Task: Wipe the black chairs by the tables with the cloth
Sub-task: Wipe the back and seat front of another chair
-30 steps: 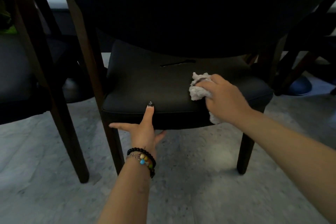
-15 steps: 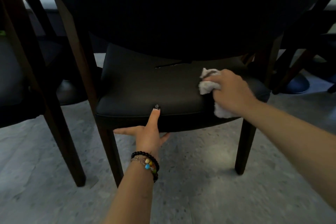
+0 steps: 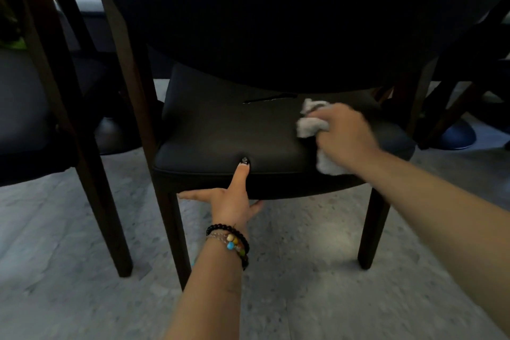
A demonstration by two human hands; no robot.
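The right hand (image 3: 345, 135), closed on the bunched grey cloth (image 3: 313, 121), presses it to the right rear of the black chair seat (image 3: 220, 135) while the left hand (image 3: 234, 196), fingers spread, braces the seat's front edge; the seat's left half and the neighbouring chair (image 3: 24, 107) look still to be wiped.

Pale speckled floor (image 3: 317, 298) underneath; a blue rounded base (image 3: 458, 134) at right; a green object (image 3: 15, 43) at far left.
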